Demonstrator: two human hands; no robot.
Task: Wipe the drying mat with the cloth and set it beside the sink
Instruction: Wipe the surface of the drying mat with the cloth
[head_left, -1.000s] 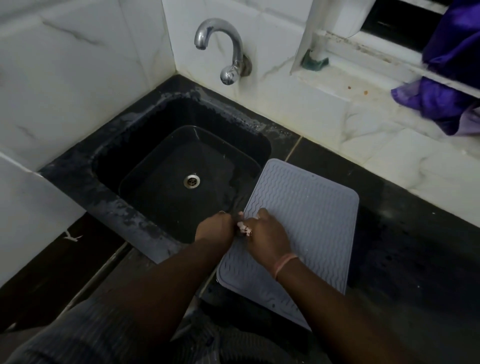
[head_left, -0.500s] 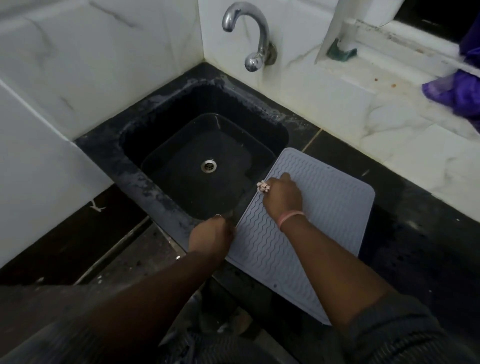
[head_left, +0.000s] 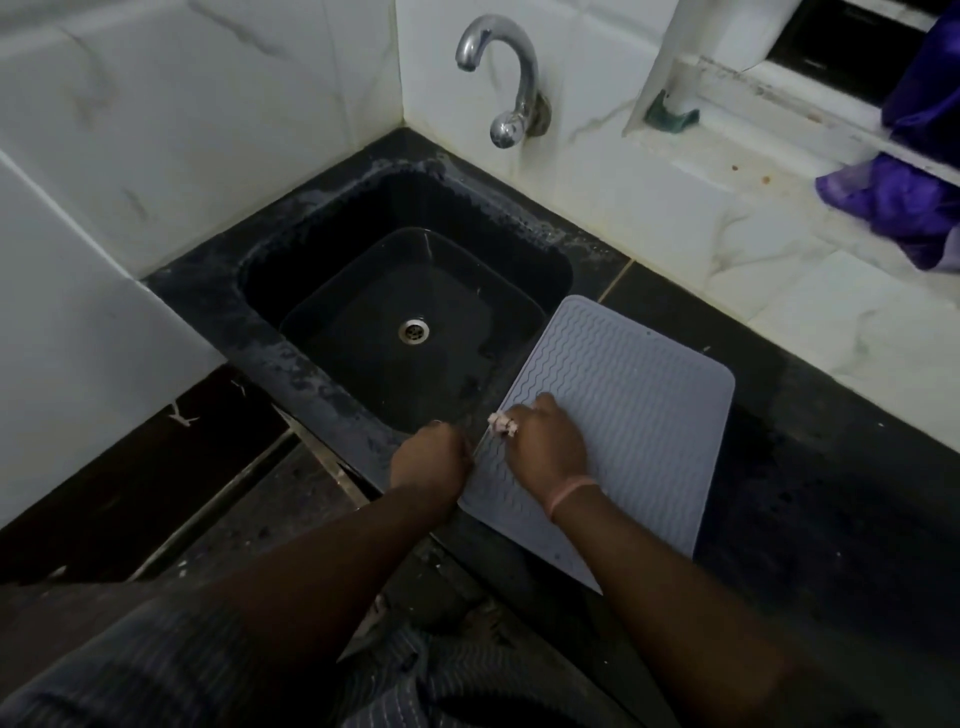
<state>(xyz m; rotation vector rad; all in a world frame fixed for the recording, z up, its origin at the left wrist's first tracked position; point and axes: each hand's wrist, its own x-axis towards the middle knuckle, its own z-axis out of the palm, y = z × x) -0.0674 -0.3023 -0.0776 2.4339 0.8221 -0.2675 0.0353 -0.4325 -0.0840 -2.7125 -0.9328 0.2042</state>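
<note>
Where the black counter meets the sink's right rim, a grey drying mat with wavy ridges lies flat, its long left edge running along that rim and slightly overhanging the basin at the far corner. Its near corner reaches toward the counter's front edge. The right hand rests on the mat's left part, fingers curled over a small, pale, crumpled cloth that peeks out at the knuckles and presses on the ridges close to the mat's left edge. A pink band circles that wrist. The left hand sits just beside it, at the mat's left edge, where the sink's near rim begins; its fingers are curled, and they seem to pinch the mat's edge, though the grip itself is hidden behind the knuckles.

The black sink lies to the left, with a metal drain at its middle and a chrome tap on the white tiled wall at the far side. To the right of the mat, the dark counter runs wide and bare to the far tiled ledge. A purple cloth hangs at the far right by the window frame.
</note>
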